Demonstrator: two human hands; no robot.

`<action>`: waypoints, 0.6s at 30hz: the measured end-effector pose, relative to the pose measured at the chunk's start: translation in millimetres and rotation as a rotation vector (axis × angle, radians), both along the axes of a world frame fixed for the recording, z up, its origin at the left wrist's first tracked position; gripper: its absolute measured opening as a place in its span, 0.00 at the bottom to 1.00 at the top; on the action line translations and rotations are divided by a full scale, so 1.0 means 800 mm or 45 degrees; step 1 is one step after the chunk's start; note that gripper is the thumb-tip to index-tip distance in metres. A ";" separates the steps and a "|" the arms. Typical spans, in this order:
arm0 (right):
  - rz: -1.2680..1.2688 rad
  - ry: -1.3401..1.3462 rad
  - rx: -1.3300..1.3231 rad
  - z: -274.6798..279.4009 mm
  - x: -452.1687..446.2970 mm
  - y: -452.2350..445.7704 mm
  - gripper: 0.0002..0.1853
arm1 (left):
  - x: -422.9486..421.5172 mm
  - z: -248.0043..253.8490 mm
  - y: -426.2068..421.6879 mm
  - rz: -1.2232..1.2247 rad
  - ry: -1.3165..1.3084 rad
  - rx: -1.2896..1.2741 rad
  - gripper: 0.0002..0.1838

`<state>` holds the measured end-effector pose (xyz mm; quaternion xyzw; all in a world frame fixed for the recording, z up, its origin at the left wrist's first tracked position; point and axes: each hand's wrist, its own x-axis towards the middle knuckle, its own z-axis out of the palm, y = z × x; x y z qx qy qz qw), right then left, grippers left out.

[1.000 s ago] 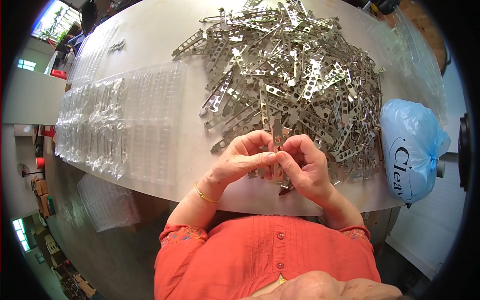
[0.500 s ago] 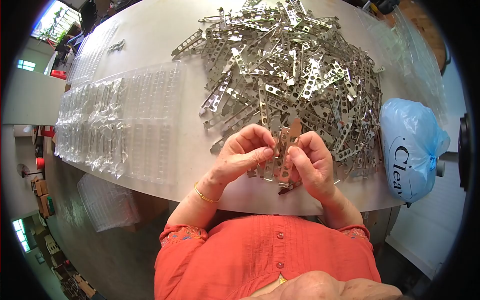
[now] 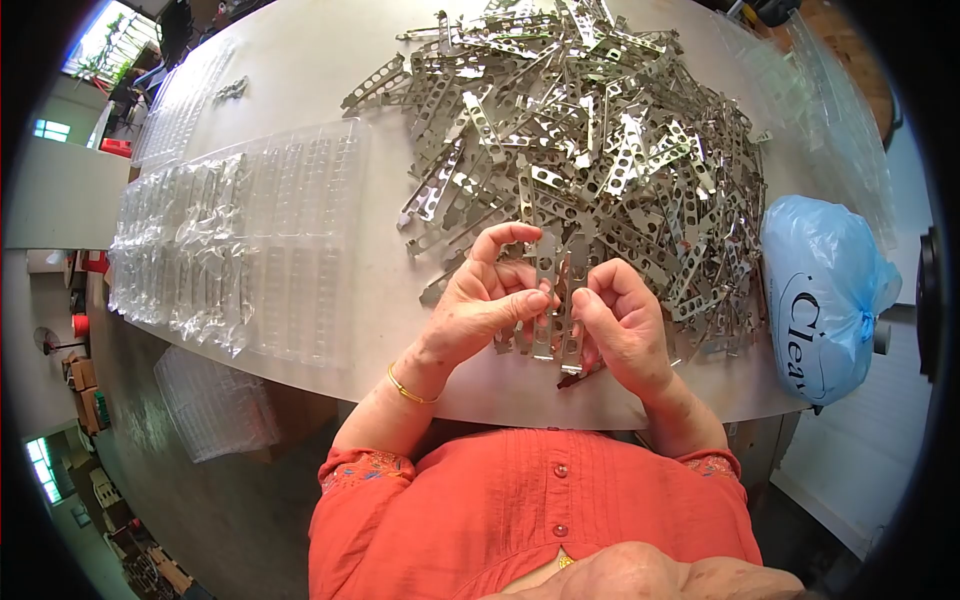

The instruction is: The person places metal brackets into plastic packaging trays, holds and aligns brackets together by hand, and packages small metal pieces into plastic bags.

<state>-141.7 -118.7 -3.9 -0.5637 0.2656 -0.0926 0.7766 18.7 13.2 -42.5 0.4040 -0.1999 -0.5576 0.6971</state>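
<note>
Two perforated metal brackets are held side by side, roughly upright, in front of a large heap of similar brackets. My left hand pinches the left metal bracket between thumb and fingers, with its index finger raised and curled near the top end. In my right hand, the right metal bracket is gripped between thumb and bent forefinger. A narrow gap shows between the two pieces. Both have a row of round holes and a bent tab at the lower end. Parts of the fingers behind them are hidden.
Left on the table lies a clear plastic tray, partly filled with wrapped strips. Another clear tray is behind it, near a few small metal pieces. A tied blue bag stands right, with plastic sheets beyond.
The right bracket has turned from reddish and tilted to grey and more upright. My left index finger has lifted, and the left bracket now faces me more fully.
</note>
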 end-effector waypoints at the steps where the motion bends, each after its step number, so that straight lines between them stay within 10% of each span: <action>1: 0.006 0.012 0.010 -0.001 0.000 0.000 0.06 | 0.001 -0.001 0.000 -0.023 -0.010 0.018 0.36; 18: 0.037 0.047 0.031 -0.001 0.001 0.000 0.06 | -0.002 -0.001 0.000 -0.113 0.071 -0.009 0.33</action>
